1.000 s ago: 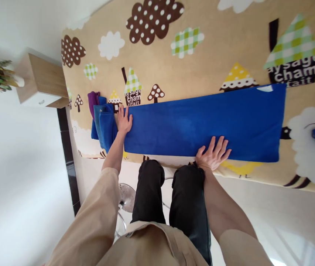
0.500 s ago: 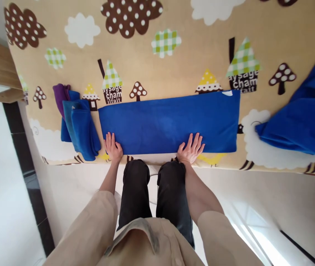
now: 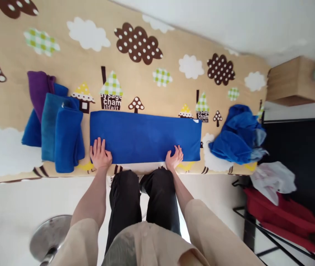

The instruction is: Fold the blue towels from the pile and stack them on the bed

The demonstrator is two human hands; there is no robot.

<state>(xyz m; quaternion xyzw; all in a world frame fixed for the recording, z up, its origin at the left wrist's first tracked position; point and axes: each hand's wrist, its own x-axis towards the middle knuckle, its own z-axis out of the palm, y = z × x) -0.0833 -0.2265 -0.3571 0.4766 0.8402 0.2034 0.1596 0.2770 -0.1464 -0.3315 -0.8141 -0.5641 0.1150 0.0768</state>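
Observation:
A long blue cloth [image 3: 143,136] lies flat as a wide strip along the near edge of the patterned sheet [image 3: 157,98]. My left hand [image 3: 100,153] rests on its lower left corner, fingers spread. Near the strip's lower edge, right of its middle, my right hand [image 3: 174,157] presses on the cloth with its fingers apart and slightly bent. Left of the strip sit folded blue and teal cloths [image 3: 67,136] with a purple cloth [image 3: 39,90] beside them. A crumpled blue pile [image 3: 236,136] lies to the right.
A wooden box-like piece [image 3: 295,81] stands beyond the sheet's right end. Below it are a white plastic bag [image 3: 275,179], a red bag [image 3: 284,218] and a black metal frame [image 3: 270,236]. A round metal stool base [image 3: 49,234] is at the lower left.
The camera view has swung to the right, bringing the whole crumpled pile and the bags into sight. Both hands remain on the blue strip; the right hand's fingers look more bent.

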